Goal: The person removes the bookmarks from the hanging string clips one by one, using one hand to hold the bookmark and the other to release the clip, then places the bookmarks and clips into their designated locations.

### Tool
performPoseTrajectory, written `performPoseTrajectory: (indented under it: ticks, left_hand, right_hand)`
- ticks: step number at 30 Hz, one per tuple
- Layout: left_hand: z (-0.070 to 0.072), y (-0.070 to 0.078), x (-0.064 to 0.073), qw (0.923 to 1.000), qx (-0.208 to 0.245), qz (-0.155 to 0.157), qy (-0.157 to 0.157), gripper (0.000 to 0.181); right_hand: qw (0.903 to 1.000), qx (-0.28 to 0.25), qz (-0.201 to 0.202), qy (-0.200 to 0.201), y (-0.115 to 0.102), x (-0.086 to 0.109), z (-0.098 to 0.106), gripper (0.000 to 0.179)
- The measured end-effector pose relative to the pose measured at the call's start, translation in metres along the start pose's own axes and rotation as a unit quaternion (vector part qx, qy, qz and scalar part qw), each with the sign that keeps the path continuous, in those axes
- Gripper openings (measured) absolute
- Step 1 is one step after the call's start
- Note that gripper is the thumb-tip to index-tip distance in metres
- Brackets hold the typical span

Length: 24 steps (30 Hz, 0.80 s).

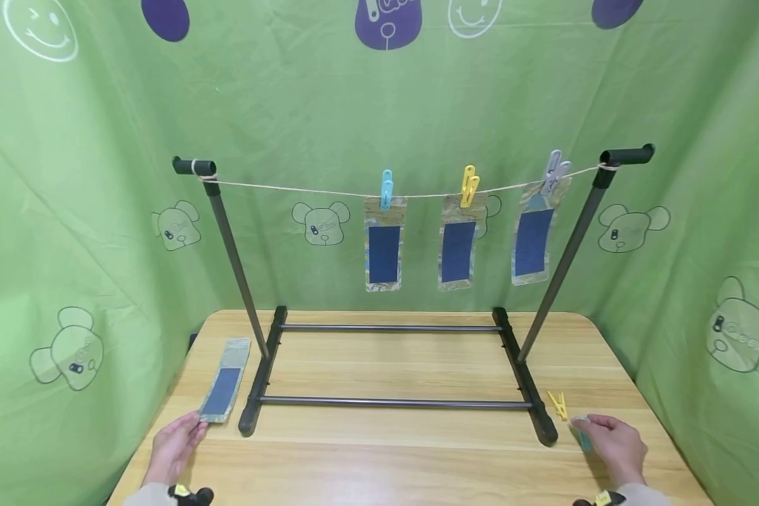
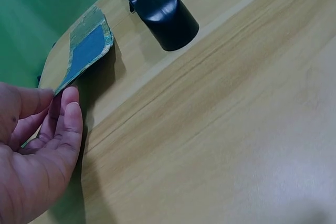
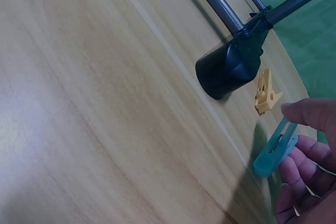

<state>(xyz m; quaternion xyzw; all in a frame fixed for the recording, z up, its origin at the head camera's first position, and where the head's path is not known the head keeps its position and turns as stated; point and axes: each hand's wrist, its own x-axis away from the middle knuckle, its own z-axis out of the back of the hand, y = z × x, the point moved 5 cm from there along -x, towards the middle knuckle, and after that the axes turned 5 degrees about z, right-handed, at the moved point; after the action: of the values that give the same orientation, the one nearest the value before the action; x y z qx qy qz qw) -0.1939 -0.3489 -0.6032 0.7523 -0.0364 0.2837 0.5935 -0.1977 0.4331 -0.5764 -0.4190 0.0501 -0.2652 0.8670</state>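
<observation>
"What has the left hand [image 1: 177,446] got?"

"A patterned strip with a dark blue panel [image 1: 223,390], off to the left of the black stand [image 1: 229,246]. The grip is clamped on the strip's near end, thumb above and fingers below."

"Is it lying flat on the counter [image 1: 379,457]?"

"The near end is lifted. Whether the far end touches the wood, I can't tell."

"And the right hand [image 1: 616,446]?"

"Its thumb and fingers pinch one end of a teal clothespin [image 3: 275,150], near the stand's right foot [image 1: 545,429]. A yellow clothespin [image 1: 558,405] sits on the counter just beyond."

"What about the string [image 1: 291,188]?"

"It runs between the stand's two uprights, sagging slightly. Three similar strips hang from its right half, well apart: the left strip [image 1: 384,253] under a light blue clothespin [image 1: 386,188], the middle strip [image 1: 458,251] under another yellow one [image 1: 469,188], the right strip [image 1: 533,242] tilted under a pale lilac one [image 1: 554,173]."

"And behind?"

"A green curtain [image 1: 259,105] printed with bear faces and purple shapes."
</observation>
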Motion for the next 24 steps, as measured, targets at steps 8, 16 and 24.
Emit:
performPoseTrajectory:
  ticks: [8, 16, 24]
  left_hand:
    - [-0.0022, 0.0013, -0.0031, 0.9999, -0.009, 0.003, 0.008, 0.037]
    - [-0.0041, 0.0034, -0.0039, 0.9999, 0.000, -0.003, 0.010, 0.035]
    - [-0.0047, 0.0033, -0.0024, 1.0000, 0.004, 0.005, 0.004, 0.042]
  right_hand:
    - [1.0000, 0.002, -0.004, 0.003, -0.0001, -0.0026, -0.0014, 0.056]
    - [0.9999, 0.011, 0.004, 0.005, 0.0028, -0.0052, -0.0057, 0.053]
    - [0.9998, 0.016, 0.011, 0.009, 0.0060, -0.0057, -0.0099, 0.050]
